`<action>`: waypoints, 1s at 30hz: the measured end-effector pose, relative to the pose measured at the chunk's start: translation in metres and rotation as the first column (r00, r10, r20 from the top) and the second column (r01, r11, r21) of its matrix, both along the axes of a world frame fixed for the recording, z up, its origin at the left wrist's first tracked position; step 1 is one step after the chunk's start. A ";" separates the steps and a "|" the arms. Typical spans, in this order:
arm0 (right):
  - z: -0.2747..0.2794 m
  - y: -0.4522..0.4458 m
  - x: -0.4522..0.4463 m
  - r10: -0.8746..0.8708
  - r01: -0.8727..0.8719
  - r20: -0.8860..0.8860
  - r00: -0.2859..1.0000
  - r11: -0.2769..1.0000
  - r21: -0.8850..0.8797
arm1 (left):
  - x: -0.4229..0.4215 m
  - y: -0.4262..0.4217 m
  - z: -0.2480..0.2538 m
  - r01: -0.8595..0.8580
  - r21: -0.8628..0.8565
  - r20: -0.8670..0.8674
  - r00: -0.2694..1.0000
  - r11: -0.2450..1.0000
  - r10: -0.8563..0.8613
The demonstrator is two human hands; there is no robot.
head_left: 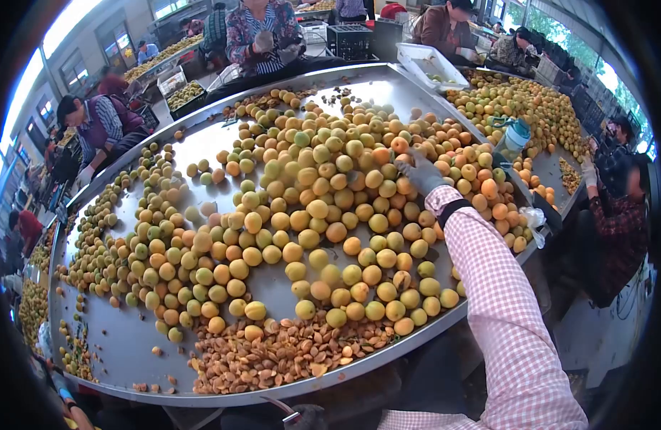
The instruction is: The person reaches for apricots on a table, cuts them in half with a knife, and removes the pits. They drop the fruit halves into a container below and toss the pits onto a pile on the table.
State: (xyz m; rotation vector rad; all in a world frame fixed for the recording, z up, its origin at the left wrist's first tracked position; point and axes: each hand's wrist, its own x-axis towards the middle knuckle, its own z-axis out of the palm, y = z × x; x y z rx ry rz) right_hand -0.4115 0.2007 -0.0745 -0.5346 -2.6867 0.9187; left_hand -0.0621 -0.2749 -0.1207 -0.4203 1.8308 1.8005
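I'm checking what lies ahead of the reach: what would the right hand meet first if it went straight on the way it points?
Probably the orange fruit at the fingertips of the gloved right hand; depth there is hard to judge.

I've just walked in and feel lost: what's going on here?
The gloved right hand reaches into fruit spread over a metal table. The left hand, low at the picture's edge, seems to hold a metal tool. Brown pieces, perhaps pits, lie heaped at the table's near side. Other people are nearby.
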 end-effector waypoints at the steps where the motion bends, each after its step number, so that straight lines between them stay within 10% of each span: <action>1: -0.003 -0.009 0.001 -0.001 0.002 0.009 1.000 1.000 -0.003 | 0.006 -0.004 -0.017 -0.062 0.088 0.103 0.993 0.994 0.053; 5: -0.016 -0.027 0.025 -0.112 0.107 0.028 0.993 0.984 0.140 | -0.002 -0.007 -0.053 -0.113 0.209 0.375 0.927 0.971 0.027; 7: -0.029 -0.025 0.044 0.089 -0.147 0.156 0.984 0.898 0.415 | 0.001 -0.003 -0.056 -0.010 0.186 0.428 0.901 0.983 -0.071; 11: -0.028 -0.070 0.089 0.173 -0.173 0.011 0.985 0.968 0.180 | -0.005 0.018 -0.016 -0.107 0.243 0.357 0.934 0.964 0.014; 13: -0.009 -0.105 0.116 0.222 -0.238 0.084 0.971 0.901 0.362 | -0.016 0.033 0.038 0.232 -0.163 -0.298 0.915 0.959 -0.272; 14: -0.012 -0.110 0.126 0.225 -0.235 0.071 0.972 0.902 0.363 | -0.017 0.026 0.014 -0.166 0.178 0.512 0.857 0.970 0.053; 15: -0.017 -0.112 0.132 0.280 -0.267 0.029 0.960 0.872 0.410 | -0.013 0.026 0.008 -0.166 0.182 0.501 0.864 0.969 0.054; 16: -0.019 -0.112 0.137 0.335 -0.295 -0.007 0.942 0.839 0.457 | -0.007 0.025 0.006 0.115 0.007 -0.034 0.993 0.993 -0.115; 17: -0.009 -0.114 0.146 0.335 -0.292 -0.013 0.942 0.839 0.460 | -0.002 0.026 0.006 0.254 -0.289 -0.499 0.783 0.923 -0.372; 19: 0.012 -0.118 0.167 0.468 -0.300 -0.163 0.868 0.759 0.578 | 0.000 0.028 0.003 0.244 -0.260 -0.537 0.768 0.934 -0.350; 21: 0.027 -0.131 0.193 0.484 -0.324 -0.276 0.831 0.823 0.467 | 0.002 0.030 -0.004 -0.149 0.298 0.050 0.989 0.943 0.140; 23: 0.020 -0.153 0.234 0.202 -0.357 -0.377 0.904 0.841 -0.406 | 0.002 0.028 0.000 -0.159 0.309 0.025 0.987 0.938 0.159; 25: 0.027 -0.174 0.285 0.347 -0.158 -0.083 0.934 0.195 -0.968 | -0.006 0.036 0.015 -0.089 0.200 -0.033 0.995 0.976 0.097; 26: 0.029 -0.190 0.306 0.436 -0.112 -0.048 0.899 0.122 -0.986 | -0.010 0.040 0.021 -0.095 0.195 -0.037 0.994 0.976 0.104; 28: 0.031 -0.220 0.334 0.546 -0.030 -0.022 0.837 0.006 -1.000 | -0.013 0.053 0.032 -0.027 -0.544 -0.676 0.605 0.838 -0.420; 30: 0.040 -0.246 0.355 0.487 -0.019 -0.028 0.873 -0.025 -1.000 | -0.007 0.064 0.055 0.041 -0.695 -0.563 0.589 0.718 -0.580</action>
